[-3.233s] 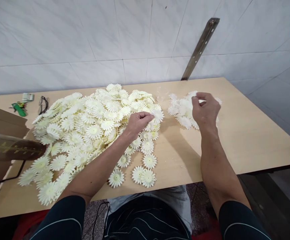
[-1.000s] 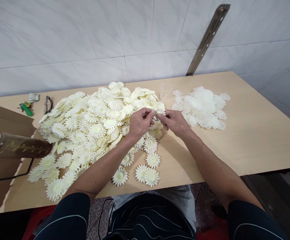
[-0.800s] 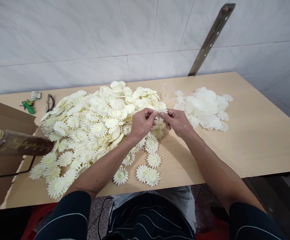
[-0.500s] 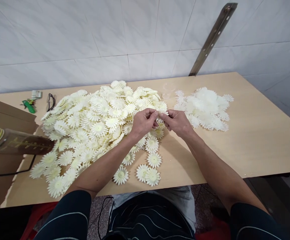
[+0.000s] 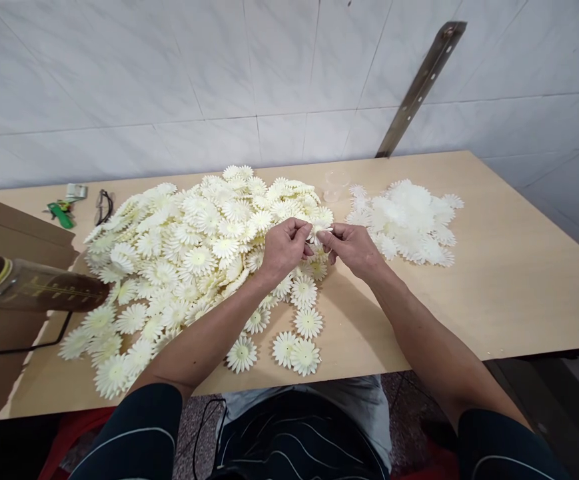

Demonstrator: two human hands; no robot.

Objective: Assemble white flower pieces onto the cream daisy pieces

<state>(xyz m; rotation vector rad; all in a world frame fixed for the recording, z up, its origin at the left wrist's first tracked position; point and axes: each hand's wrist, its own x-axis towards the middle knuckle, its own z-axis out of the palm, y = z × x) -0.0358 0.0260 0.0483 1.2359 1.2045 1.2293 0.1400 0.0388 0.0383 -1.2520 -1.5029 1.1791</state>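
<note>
Left hand point(image 5: 288, 248) and right hand point(image 5: 350, 247) pinch 1 pale flower point(image 5: 318, 231) between closed fingertips; light pressure should spare its petals

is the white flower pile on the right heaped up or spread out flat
Heaped: the white flower pile overlaps in layers toward its middle and thins at its edges on the table.

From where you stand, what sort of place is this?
Probably a workroom, judging by the table by a tiled wall, the big heap of cream flower shapes and the smaller pile of whiter ones to its right.
</note>
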